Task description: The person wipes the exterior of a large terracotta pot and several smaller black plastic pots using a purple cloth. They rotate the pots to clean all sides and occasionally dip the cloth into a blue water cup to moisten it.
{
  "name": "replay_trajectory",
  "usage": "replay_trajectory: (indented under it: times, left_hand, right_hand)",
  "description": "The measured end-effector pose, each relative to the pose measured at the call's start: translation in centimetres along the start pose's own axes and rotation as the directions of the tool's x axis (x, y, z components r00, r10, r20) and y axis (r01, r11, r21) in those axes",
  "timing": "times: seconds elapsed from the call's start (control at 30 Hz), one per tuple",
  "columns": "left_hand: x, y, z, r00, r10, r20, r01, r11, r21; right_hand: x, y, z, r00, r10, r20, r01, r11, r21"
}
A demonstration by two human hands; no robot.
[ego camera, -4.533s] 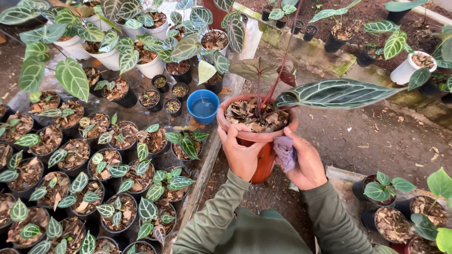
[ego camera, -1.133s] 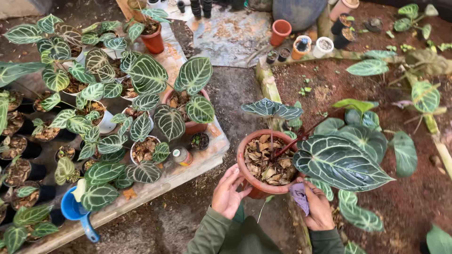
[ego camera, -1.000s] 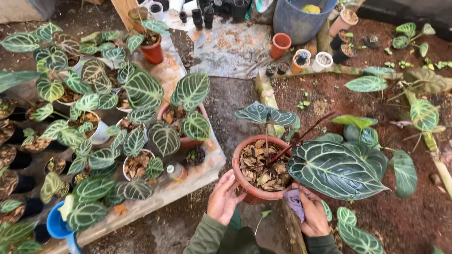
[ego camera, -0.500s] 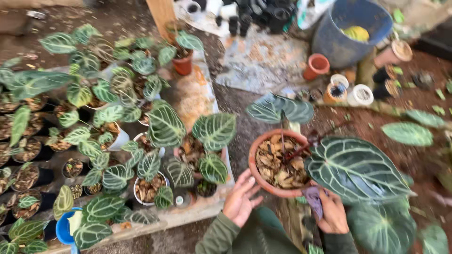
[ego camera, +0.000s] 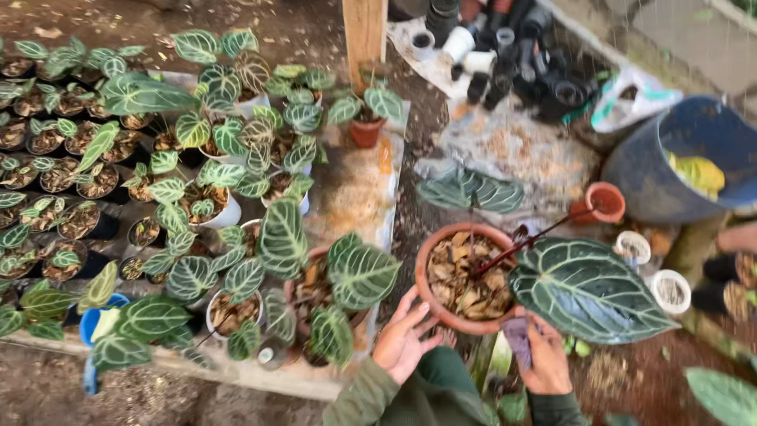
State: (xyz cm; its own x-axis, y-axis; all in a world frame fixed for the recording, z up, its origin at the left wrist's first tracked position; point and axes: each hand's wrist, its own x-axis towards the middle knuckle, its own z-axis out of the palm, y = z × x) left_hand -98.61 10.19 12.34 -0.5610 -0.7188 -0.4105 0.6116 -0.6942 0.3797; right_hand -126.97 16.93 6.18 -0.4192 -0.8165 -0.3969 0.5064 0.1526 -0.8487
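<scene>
Both hands cradle a round terracotta pot (ego camera: 467, 278) holding a dark-green, white-veined leafy plant (ego camera: 587, 289): left hand (ego camera: 404, 338) spread open against its near-left rim, right hand (ego camera: 542, 356) under its near-right side, pinching a small purple cloth (ego camera: 518, 339). A blue plastic bucket (ego camera: 684, 162) stands well beyond.

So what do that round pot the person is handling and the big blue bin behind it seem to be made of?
The round pot looks like unglazed terracotta: a matte orange-brown wall with a thick, dull rim, though coloured plastic cannot be ruled out. The left hand rests against its side. The blue bin looks like moulded plastic: an even blue colour, a smooth wall and a thin rim with a slight sheen.
</scene>
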Motion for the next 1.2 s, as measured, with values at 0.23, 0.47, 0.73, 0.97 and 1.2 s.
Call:
replay_trajectory:
  times: [0.23,0.47,0.73,0.97,1.2]
  left_hand:
    - [8.4,-2.0,5.4,0.982,0.079,-0.172,-0.111,0.977,-0.185]
    - [12.4,-3.2,7.6,0.92,0.346,-0.185,-0.383,0.894,-0.234]
    - [16.3,0.5,6.8,0.814,0.464,-0.349,-0.56,0.788,-0.257]
    - [19.4,5.3,4.5,0.732,0.498,-0.465,-0.662,0.68,-0.315]
    - [21.4,9.2,4.6,0.63,0.495,-0.598,-0.744,0.605,-0.284]
  right_hand:
    - [11.1,-8.1,0.9,0.989,0.102,0.109,-0.099,0.994,-0.034]
    - [17.4,-12.5,3.7,0.921,0.15,0.361,-0.109,0.985,-0.131]
    - [23.6,-12.9,13.8,0.852,0.321,0.414,-0.227,0.938,-0.261]
    - [28.1,-12.7,23.2,0.762,0.344,0.549,-0.158,0.921,-0.357]
    - [32.2,-11.0,29.8,0.669,0.465,0.58,-0.161,0.852,-0.497]
